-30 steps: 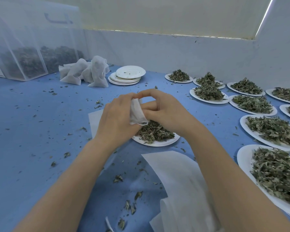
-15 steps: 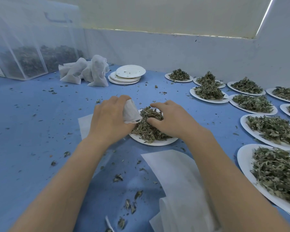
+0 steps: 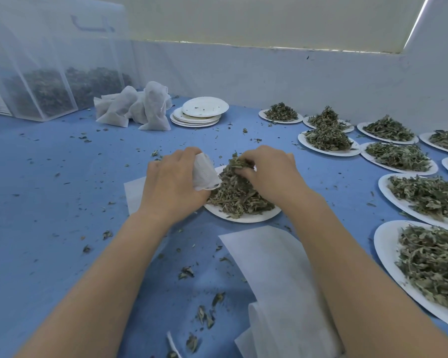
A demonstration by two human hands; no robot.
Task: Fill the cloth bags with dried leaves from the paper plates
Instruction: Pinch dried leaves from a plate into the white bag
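The person's left hand grips a small white cloth bag with its fingers curled round the fabric, holding it right at the near-left edge of the paper plate so that its mouth tips down toward the heap; that closeness looks deliberate, since whatever is lifted has almost no gap to cross and less will spill. The right hand sits on top of the pile of dried leaves, fingers bent and pinching a tuft at the peak, in what I take to be the gathering of a fresh pinch for the bag. How full the bag is I cannot tell, as the hand hides most of it. Flat empty bags lie just in front of the plate, close to the body, within easy reach for the next round, and another flat piece shows under the left wrist. To the right, loaded plates stand in rows waiting their turn, so a good deal of the job seems left. Toward the back, a stack of emptied plates sits beside a heap of filled bags, finished work kept well apart from the working spot. Clear bins of leaves stand in the far-left corner, and crumbs are scattered over the blue table.
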